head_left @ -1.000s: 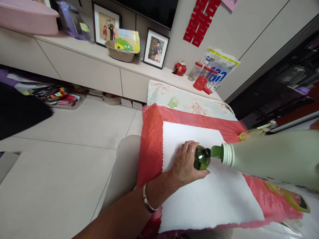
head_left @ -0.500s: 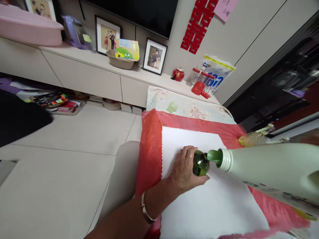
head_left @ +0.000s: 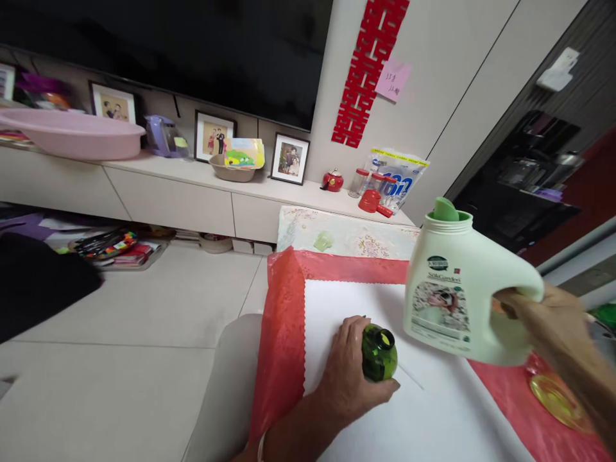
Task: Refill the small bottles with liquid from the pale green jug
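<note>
My left hand (head_left: 349,366) is wrapped round a small green glass bottle (head_left: 378,362), whose open mouth faces up and towards the right. White paper or cloth with a scalloped edge (head_left: 366,423) lies beneath it on the table. On the right, my right hand (head_left: 534,314) grips the handle of a large pale green detergent jug (head_left: 440,282). The jug is nearly upright above the white sheet, uncapped, with a green pouring spout (head_left: 445,210) at its neck. A gap separates the jug from the bottle.
Red plastic (head_left: 276,321) covers the table around the sheet, over a floral cloth (head_left: 370,245). A yellow transparent round object (head_left: 558,401) stands at the right. Behind is a low cabinet (head_left: 183,199) with photo frames, a pink basin (head_left: 81,131), a red teapot (head_left: 332,180) and jars.
The jug has swung from tilted, spout by the bottle's mouth, to nearly upright and apart from it. My left hand still holds the bottle. The view has tilted up.
</note>
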Action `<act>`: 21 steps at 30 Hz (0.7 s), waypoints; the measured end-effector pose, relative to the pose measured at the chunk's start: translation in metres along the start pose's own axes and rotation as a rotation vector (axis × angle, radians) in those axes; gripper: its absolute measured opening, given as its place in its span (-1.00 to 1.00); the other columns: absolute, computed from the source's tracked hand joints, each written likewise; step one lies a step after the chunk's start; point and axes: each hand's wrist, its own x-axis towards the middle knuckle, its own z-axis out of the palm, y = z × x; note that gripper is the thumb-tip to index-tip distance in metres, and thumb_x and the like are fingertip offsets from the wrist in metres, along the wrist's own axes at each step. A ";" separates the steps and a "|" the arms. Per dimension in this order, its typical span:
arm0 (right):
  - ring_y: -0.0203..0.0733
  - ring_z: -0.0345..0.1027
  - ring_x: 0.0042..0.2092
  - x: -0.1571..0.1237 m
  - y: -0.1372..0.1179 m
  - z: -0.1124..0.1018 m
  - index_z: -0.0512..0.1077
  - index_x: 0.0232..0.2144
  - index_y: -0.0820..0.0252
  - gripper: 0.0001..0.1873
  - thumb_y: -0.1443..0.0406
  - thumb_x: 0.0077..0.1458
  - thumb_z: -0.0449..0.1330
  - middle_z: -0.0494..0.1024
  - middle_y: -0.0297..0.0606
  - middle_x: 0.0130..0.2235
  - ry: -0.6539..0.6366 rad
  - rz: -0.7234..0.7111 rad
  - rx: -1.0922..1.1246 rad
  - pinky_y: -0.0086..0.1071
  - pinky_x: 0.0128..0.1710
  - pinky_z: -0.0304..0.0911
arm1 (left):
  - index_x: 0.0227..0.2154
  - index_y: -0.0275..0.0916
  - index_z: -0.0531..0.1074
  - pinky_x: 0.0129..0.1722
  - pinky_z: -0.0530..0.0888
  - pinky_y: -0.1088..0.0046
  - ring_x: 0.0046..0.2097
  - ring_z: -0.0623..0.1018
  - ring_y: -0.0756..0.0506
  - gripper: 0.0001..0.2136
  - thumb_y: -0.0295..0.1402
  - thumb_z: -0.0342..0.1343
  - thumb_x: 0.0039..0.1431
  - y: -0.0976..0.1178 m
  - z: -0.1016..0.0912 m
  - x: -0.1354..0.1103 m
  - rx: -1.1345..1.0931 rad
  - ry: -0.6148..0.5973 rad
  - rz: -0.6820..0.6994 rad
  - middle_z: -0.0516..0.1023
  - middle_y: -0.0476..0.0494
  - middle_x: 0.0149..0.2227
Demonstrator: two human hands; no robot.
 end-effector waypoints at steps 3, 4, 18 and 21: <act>-0.43 0.13 -0.56 -0.004 0.025 0.043 0.39 -0.51 0.30 -0.84 0.48 0.01 0.30 0.34 -0.38 -0.56 0.070 0.139 0.060 -0.56 -0.58 0.01 | 0.10 -0.12 0.14 0.16 0.40 -0.13 0.10 0.43 -0.35 -0.16 -0.50 0.37 -0.34 -0.001 0.001 -0.001 -0.005 0.005 -0.014 0.35 -0.24 0.06; -0.46 0.14 -0.54 -0.004 0.032 0.057 0.35 -0.47 0.33 -0.81 0.43 0.12 0.30 0.31 -0.42 -0.54 0.080 0.155 0.092 -0.61 -0.56 0.06 | 0.09 -0.12 0.15 0.15 0.41 -0.13 0.10 0.44 -0.35 -0.16 -0.50 0.37 -0.35 -0.001 0.002 -0.001 -0.006 0.009 -0.014 0.35 -0.24 0.05; -0.39 0.31 -0.32 -0.007 0.060 0.174 0.40 -0.21 0.39 -0.70 0.18 0.36 0.21 0.38 -0.31 -0.30 -0.152 0.143 0.110 -0.53 -0.32 0.36 | 0.09 -0.19 0.19 0.19 0.42 -0.10 0.13 0.44 -0.36 -0.14 -0.52 0.40 -0.40 -0.006 0.001 -0.002 0.002 0.003 -0.037 0.37 -0.27 0.07; -0.35 0.34 -0.27 -0.006 0.062 0.162 0.41 -0.19 0.38 -0.71 0.18 0.35 0.23 0.42 -0.28 -0.26 -0.270 0.143 0.028 -0.47 -0.25 0.38 | 0.09 -0.19 0.20 0.20 0.41 -0.12 0.13 0.45 -0.37 -0.15 -0.51 0.39 -0.38 -0.004 -0.001 -0.001 0.007 -0.002 -0.033 0.38 -0.27 0.07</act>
